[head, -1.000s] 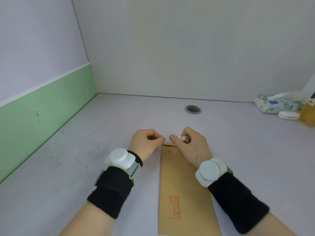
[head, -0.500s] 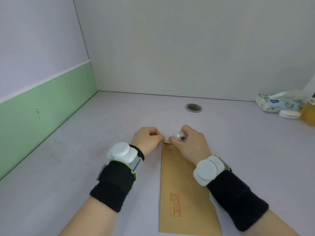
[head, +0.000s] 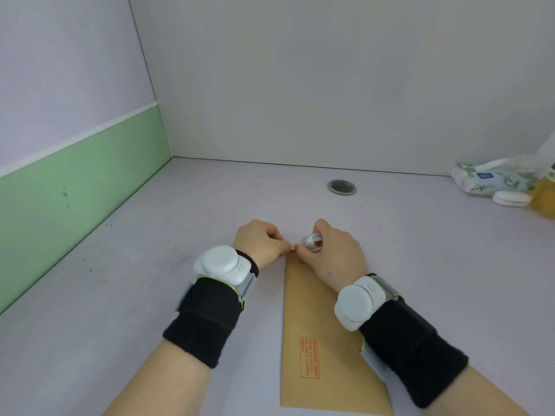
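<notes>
Brown paper envelope (head: 315, 325) lies flat at the near edge of the worktop (head: 135, 310). At its far end the right hand (head: 336, 261) grips a small tape roll (head: 312, 242) with curled fingers. Left hand (head: 258, 243) is curled, fingertips together at the far left corner; what they pinch I cannot tell.

Nothing here can be read outright. The brown envelope (head: 318, 319) carries a red framed block of print (head: 310, 358) near its close end, too fine to decipher. Well right of the envelope, a tissue pack (head: 492, 181) bears a blue label (head: 485, 175), blurred.
</notes>
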Action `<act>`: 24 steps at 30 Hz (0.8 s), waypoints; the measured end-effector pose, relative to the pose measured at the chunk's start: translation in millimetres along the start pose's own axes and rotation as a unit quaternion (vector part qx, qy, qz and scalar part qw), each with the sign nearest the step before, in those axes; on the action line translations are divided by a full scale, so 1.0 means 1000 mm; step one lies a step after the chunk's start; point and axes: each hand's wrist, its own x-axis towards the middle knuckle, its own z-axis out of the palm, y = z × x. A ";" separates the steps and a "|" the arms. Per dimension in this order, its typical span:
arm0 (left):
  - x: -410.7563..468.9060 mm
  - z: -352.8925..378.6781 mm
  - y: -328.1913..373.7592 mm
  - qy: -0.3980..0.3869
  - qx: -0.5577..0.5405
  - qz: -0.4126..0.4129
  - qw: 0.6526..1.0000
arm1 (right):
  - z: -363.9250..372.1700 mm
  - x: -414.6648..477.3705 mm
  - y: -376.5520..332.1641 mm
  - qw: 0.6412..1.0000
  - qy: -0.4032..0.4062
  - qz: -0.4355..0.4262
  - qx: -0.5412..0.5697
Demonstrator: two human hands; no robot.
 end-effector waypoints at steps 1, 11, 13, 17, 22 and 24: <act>0.000 0.000 0.000 -0.001 0.002 0.000 1.000 | 0.000 0.000 0.000 1.000 -0.001 -0.001 -0.006; -0.001 0.001 0.004 0.005 0.022 -0.007 1.000 | 0.000 -0.001 -0.002 0.999 -0.010 -0.008 -0.031; -0.001 0.002 0.004 0.007 0.019 -0.008 1.000 | 0.000 0.000 -0.002 0.999 -0.014 -0.007 -0.037; 0.000 0.003 0.005 0.008 0.019 -0.007 1.000 | 0.000 0.000 -0.002 0.999 -0.022 -0.003 -0.045; 0.001 -0.001 0.001 -0.013 0.011 -0.004 1.000 | 0.001 0.002 -0.002 0.998 -0.029 -0.001 -0.053; 0.000 -0.005 -0.001 -0.020 -0.003 -0.002 1.000 | 0.001 0.001 -0.001 0.998 -0.033 0.001 -0.055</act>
